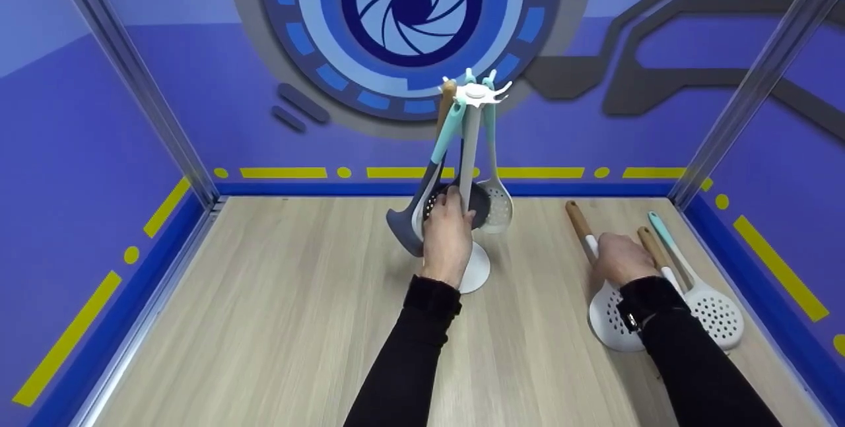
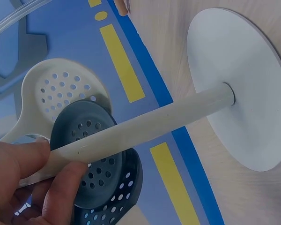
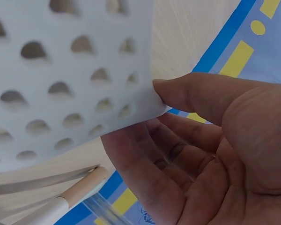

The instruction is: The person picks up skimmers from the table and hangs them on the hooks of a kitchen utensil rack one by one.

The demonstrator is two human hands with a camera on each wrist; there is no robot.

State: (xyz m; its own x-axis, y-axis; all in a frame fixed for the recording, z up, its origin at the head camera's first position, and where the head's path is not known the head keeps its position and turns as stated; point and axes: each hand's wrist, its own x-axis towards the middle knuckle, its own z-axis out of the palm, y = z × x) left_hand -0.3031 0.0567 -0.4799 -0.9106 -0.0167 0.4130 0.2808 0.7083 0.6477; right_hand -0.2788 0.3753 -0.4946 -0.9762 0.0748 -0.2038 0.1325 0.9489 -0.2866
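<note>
The utensil stand's pole [image 2: 145,124] is held by my left hand [image 1: 449,234], its thumb and fingers around the pole above the round white base [image 1: 476,272]. Beside that hand hang a dark grey ladle [image 1: 404,226] with a mint handle, a dark perforated utensil [image 2: 86,126] and a white perforated spoon [image 1: 500,206]. At the right, my right hand [image 1: 624,259] pinches a white skimmer [image 1: 610,318] between thumb and fingers; its wooden handle [image 1: 578,218] sticks out beyond the hand. The right wrist view shows the perforated head [image 3: 84,70] close up, part of it cut off.
Right of my right hand lie a white skimmer [image 1: 716,315] with a mint handle and another utensil with a wooden handle [image 1: 650,245], partly hidden by my arm. Purple panels [image 1: 99,150] wall in the wooden table [image 1: 264,321] at the back and sides. White hooks [image 1: 476,92] top the stand.
</note>
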